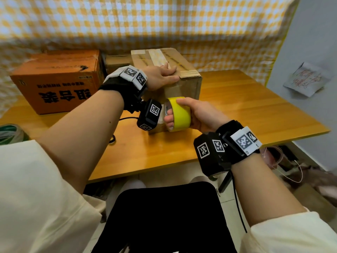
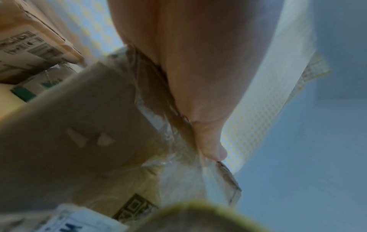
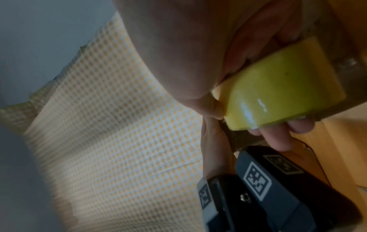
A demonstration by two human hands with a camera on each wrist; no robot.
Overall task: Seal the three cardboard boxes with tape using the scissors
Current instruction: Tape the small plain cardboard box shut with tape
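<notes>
Wooden counter (image 1: 237,110), checked backdrop: left hand (image 1: 160,77) flat on brown box (image 1: 182,70); right hand (image 1: 197,114) gripping yellow tape roll (image 1: 180,114).

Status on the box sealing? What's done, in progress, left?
Done: nothing clearly finished; I can't tell old tape from new. In hand: left hand presses flat on the brown box top edge while right hand grips the yellow tape roll against its front face. Left: cutting, with no scissors in view, then the orange box and the small box behind.
</notes>
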